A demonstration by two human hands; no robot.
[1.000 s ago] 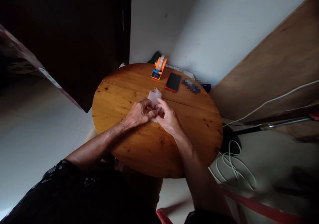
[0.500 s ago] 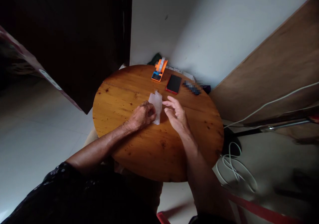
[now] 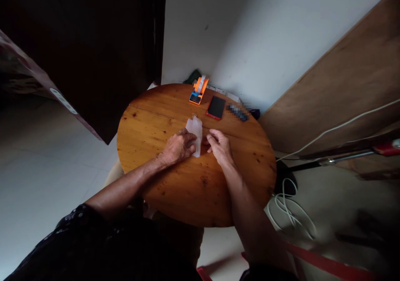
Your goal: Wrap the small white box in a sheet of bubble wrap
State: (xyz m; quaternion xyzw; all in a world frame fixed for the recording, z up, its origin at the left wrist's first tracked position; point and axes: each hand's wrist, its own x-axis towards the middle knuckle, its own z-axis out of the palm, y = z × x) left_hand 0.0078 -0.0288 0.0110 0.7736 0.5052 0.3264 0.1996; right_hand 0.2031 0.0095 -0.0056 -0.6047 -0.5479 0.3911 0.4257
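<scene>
A whitish, see-through folded sheet (image 3: 196, 127), perhaps thin plastic or paper, lies on the round wooden table (image 3: 150, 124). My left hand (image 3: 181, 147) rests over its lower left part with curled fingers closed on it; the fingertips are partly hidden. Just right of the sheet, with a small gap, is my right hand (image 3: 220, 146). Its thumb and fingers are drawn together in a pinch, and whatever may be between them is too small to make out. Beyond the sheet stands an orange and blue tape dispenser (image 3: 198, 91) with a roll on it.
A phone with a red edge (image 3: 215, 107) lies behind my right hand, beside a blurred dark object (image 3: 238, 111). The white wall (image 3: 193, 31) rises behind the table. A dark door panel (image 3: 93, 56) stands left. White cable loops (image 3: 290, 210) lie on the floor at right.
My right hand's spread fingers have drawn together and dropped slightly toward me. My left hand's fingers have flattened a little over the sheet. The view has shifted slightly.
</scene>
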